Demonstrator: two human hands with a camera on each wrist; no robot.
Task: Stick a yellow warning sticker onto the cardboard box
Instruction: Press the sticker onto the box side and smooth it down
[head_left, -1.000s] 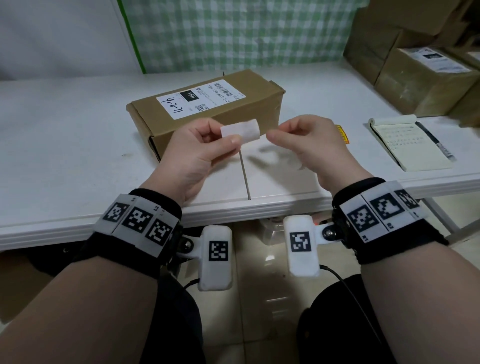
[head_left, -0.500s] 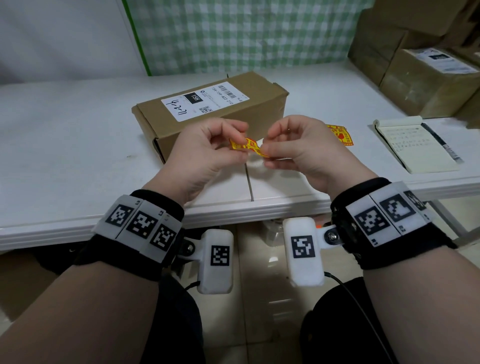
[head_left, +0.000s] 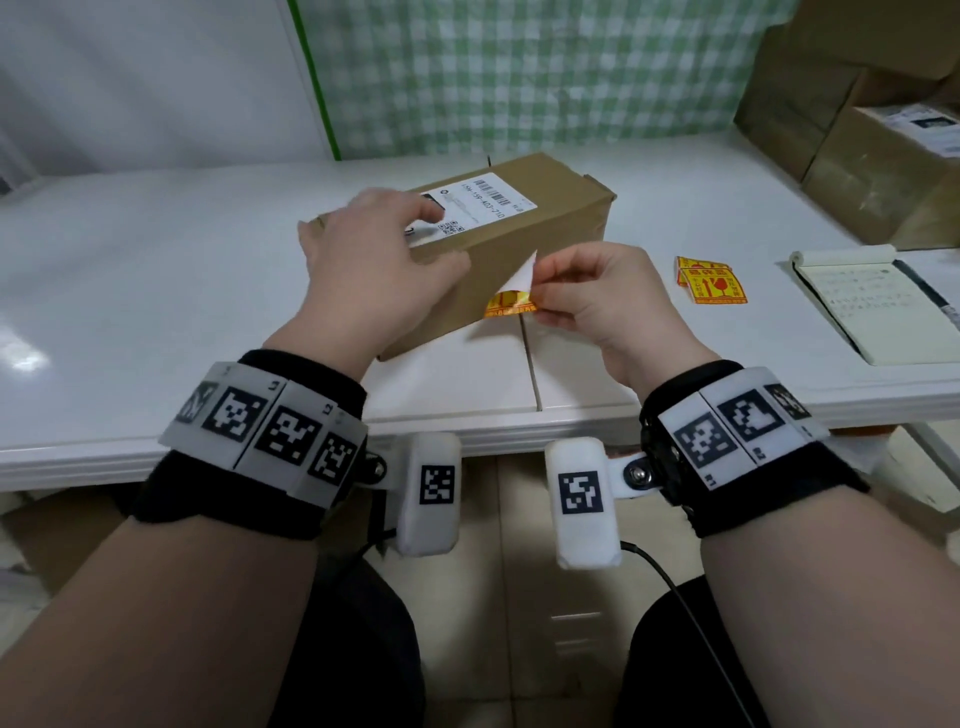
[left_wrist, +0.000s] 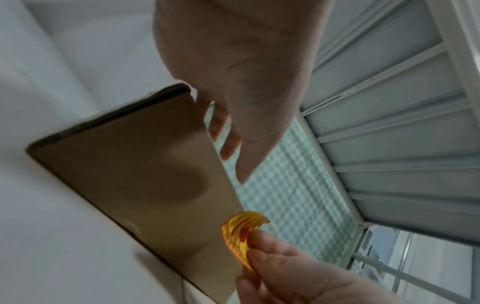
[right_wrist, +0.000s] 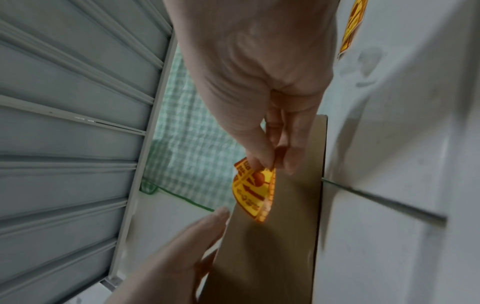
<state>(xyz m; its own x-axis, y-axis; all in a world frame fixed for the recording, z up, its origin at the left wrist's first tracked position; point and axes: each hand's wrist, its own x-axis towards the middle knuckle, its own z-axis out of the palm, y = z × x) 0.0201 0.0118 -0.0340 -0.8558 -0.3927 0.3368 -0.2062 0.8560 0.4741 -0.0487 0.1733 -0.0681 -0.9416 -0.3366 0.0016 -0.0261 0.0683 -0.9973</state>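
Note:
A brown cardboard box (head_left: 540, 234) with a white shipping label (head_left: 483, 200) lies on the white table (head_left: 156, 291). My left hand (head_left: 431, 234) lies over the box's near left end, fingers on its top and thumb by the front face; in the left wrist view the left hand (left_wrist: 233, 164) has its thumb standing off the box (left_wrist: 145, 181). My right hand (head_left: 540, 291) pinches a curled yellow warning sticker (head_left: 511, 304) with a white backing flap, just in front of the box's front face. The sticker (right_wrist: 253, 191) hangs from the right hand (right_wrist: 270, 162) beside the box (right_wrist: 272, 236).
Spare yellow stickers (head_left: 709, 283) lie on the table right of the box. An open notebook (head_left: 878, 301) with a pen sits at the right edge. Larger cardboard boxes (head_left: 878, 176) are stacked at the back right. A seam (head_left: 530, 353) splits the tabletop near me.
My left hand has let go of the sticker and moved up onto the box's left end. My right hand alone keeps the sticker, now close to the box's front face.

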